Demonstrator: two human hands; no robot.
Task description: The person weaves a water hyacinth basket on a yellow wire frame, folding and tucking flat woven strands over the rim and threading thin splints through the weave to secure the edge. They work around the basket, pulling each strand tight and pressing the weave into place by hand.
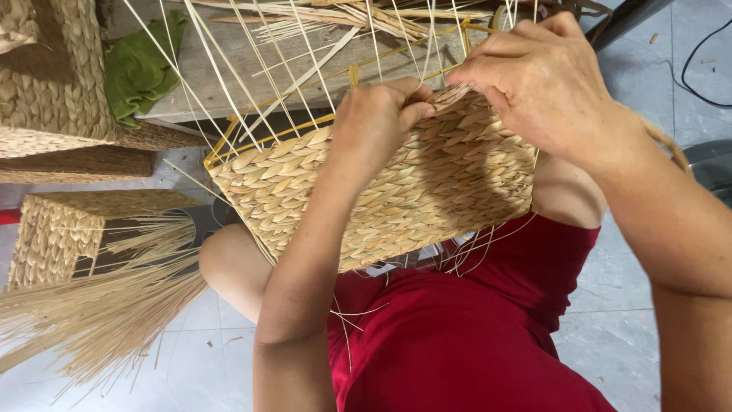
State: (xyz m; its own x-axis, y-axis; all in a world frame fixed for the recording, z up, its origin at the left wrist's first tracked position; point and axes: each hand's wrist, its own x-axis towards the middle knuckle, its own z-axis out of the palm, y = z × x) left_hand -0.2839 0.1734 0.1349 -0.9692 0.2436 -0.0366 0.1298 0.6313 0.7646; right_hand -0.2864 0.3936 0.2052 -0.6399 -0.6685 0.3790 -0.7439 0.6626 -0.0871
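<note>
Weaving step in hand: half-woven basket (396, 191) propped on the lap against the counter (229, 69); left hand (377, 114) fisted, pinching a strand at the top edge, right hand (534, 80) curled, pinching another strand there; next tuck likely needs steady tension.

Seen from a head-worn camera, the person wears a deep red garment (457, 336) of soft, plain fabric that covers the lap and creases into loose folds, its hem ending above the knees. Both forearms are bare to beyond the elbow, with no sleeve, watch or bracelet showing on either. The left hand (377, 122) and the right hand (545, 84) are also bare, without gloves or rings, the fingernails short and unpainted. 2 bare knees show past the hem of the red cloth, 1 on each side.
</note>
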